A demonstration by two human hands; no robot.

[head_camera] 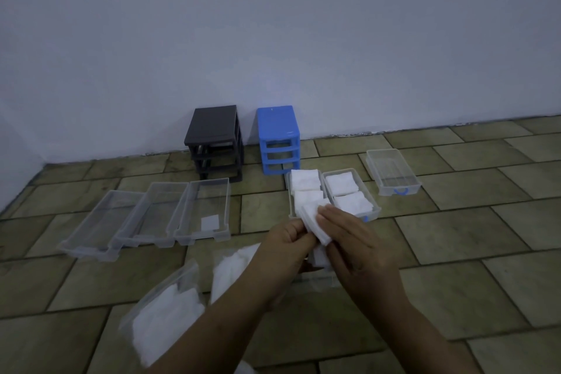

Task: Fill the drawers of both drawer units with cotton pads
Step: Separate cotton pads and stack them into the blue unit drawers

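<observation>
Head view: a stack of soft white square cotton pads [315, 226] sits dead center in the frame, pinched from both sides. The left hand [287, 241] has its fingers curled round the stack's lower left edge, and the right hand [355, 244] lays nearly straight fingers over the top with the thumb underneath. Just above them, two clear plastic drawers [352, 194] already hold pads — three empty ones [145, 215] lie to the left. The black unit [215, 143] and the blue unit [279, 140] stand against the wall.

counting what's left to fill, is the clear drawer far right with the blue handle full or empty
Empty: the clear plastic drawer with the blue handle shows only bare walls and floor tiles through it, no white pads inside.
</observation>
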